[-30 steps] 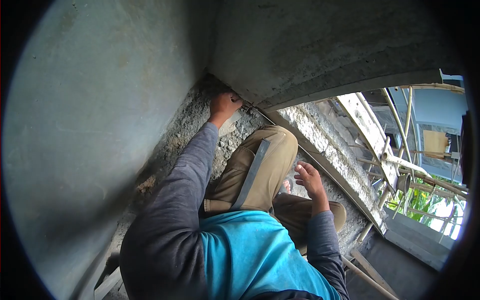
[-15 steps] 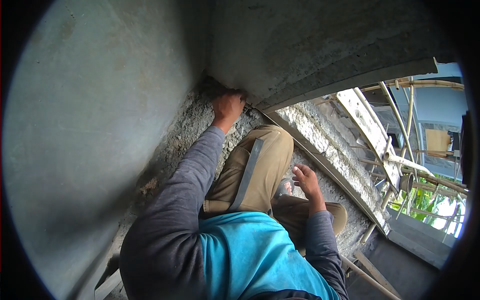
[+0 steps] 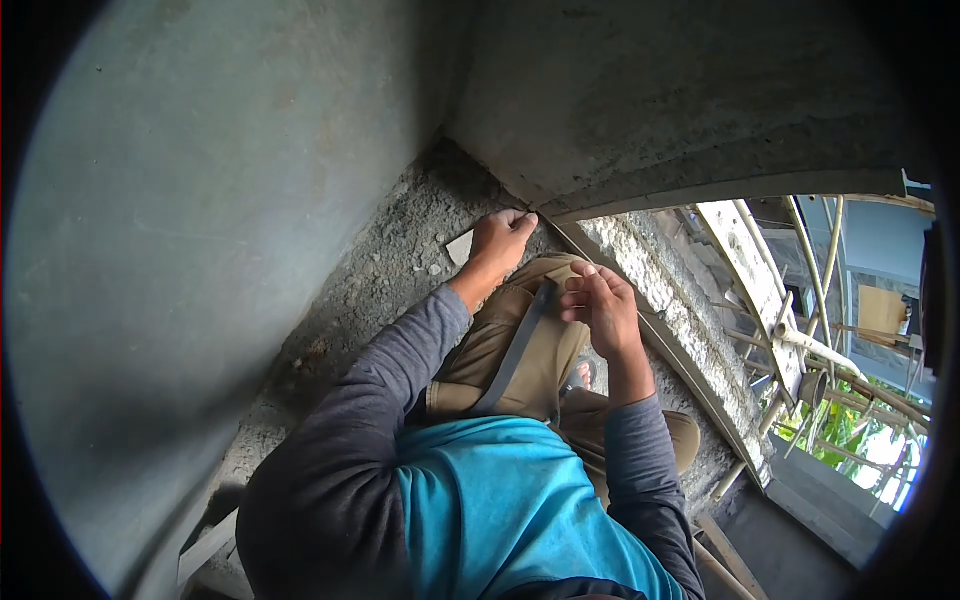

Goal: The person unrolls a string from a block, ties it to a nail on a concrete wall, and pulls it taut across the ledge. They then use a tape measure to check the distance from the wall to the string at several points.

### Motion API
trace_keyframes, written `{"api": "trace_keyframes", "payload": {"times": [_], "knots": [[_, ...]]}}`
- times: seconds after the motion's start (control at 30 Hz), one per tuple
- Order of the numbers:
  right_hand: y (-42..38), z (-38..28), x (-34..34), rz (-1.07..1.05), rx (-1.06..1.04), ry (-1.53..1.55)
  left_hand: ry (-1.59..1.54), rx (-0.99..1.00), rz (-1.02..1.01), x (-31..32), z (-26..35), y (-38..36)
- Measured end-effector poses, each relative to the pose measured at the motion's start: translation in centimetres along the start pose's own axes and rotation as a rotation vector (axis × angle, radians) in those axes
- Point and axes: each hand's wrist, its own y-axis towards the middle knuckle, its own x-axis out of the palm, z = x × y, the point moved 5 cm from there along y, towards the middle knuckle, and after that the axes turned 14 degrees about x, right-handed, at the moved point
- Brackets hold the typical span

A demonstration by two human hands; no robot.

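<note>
My left hand [image 3: 503, 243] is closed, fingertips pinched at the corner where the rough floor meets the narrow ledge [image 3: 690, 375]. Whatever lies between those fingertips is too small to make out. Above my raised knee, my right hand [image 3: 606, 308] has its thumb and forefinger brought together beside the ledge's inner edge; I cannot make out what they hold. A pale flat piece [image 3: 460, 248] lies on the rubble by my left wrist. Across the thigh of my brown trousers [image 3: 470, 350] lies a dark flat strip [image 3: 518, 345].
A smooth grey wall [image 3: 200, 230] rises on the left, and another darker wall [image 3: 680, 90] meets it ahead. Loose grit and rubble [image 3: 345, 290] cover the floor. Beyond the ledge stand bamboo poles [image 3: 825, 260] and a pale plank [image 3: 750, 270].
My left hand has come out of the dark corner toward the ledge, uncovering the pale flat piece. My right hand has risen forward over the knee, and its fingers have drawn together.
</note>
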Motion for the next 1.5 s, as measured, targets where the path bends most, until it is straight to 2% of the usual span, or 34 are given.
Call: {"api": "trace_keyframes", "payload": {"times": [0.07,0.1,0.2,0.27,0.33,0.4,0.57,0.63,0.73,0.8,0.87,0.9,0.97,1.0,1.07,1.1,1.13,1.2,1.37,1.5], "knots": [[1.4,0.8,1.6,-0.050,0.032,0.003,0.123,0.230,0.038,0.4,-1.8,-0.6],[2.3,1.4,2.2,-0.051,0.053,-0.015,0.266,0.235,0.006,0.2,0.1,-2.0],[3.9,1.1,3.7,-0.094,0.067,-0.017,0.291,0.246,-0.033,0.4,0.1,-4.0],[4.5,0.7,4.3,-0.084,0.150,-0.061,0.244,0.249,-0.015,0.9,-0.6,-4.5],[5.5,0.5,4.5,-0.071,0.178,-0.081,0.277,0.164,-0.051,1.1,0.2,-4.9],[6.5,0.3,4.1,-0.024,0.146,-0.231,0.264,0.159,-0.068,1.3,0.5,-4.9],[5.9,-0.3,3.8,0.016,0.260,-0.115,0.073,0.182,-0.038,2.4,0.0,-4.9],[6.9,0.1,2.9,0.012,0.254,-0.087,-0.018,0.282,0.044,2.7,0.5,-5.0],[9.5,0.9,0.8,-0.002,0.232,0.026,-0.065,0.307,0.060,4.1,1.1,-5.4],[10.6,0.7,0.3,-0.078,0.193,0.061,-0.037,0.195,-0.042,4.1,2.6,-6.1],[10.5,0.7,0.7,-0.126,0.220,0.112,-0.024,0.300,0.018,4.8,2.1,-6.1],[10.4,0.4,0.8,-0.062,0.205,0.143,-0.027,0.300,0.024,4.7,1.7,-6.0],[9.8,0.0,1.1,0.014,0.168,0.145,-0.228,0.249,-0.036,4.9,0.7,-5.6],[9.1,-0.4,1.2,0.013,0.170,0.137,-0.375,0.064,-0.079,4.0,0.9,-6.0],[8.2,-1.5,1.2,0.051,0.038,-0.001,-0.600,-0.008,0.123,4.1,-3.1,-4.8],[8.4,-1.8,1.2,0.034,-0.039,0.058,-0.665,-0.107,0.133,4.2,-5.3,-3.9],[7.6,-2.0,1.8,0.035,-0.035,0.056,-0.714,-0.208,0.241,3.4,-5.0,-3.9],[5.8,-2.9,2.8,0.117,0.001,0.082,-0.892,-0.294,0.273,4.2,-7.6,-1.9],[3.7,-3.8,5.1,0.071,-0.081,-0.159,-0.995,-0.217,0.352,7.1,-10.3,3.1],[4.2,-4.3,5.5,0.087,-0.132,-0.285,-0.982,-0.224,0.362,7.3,-10.3,3.0]]}}
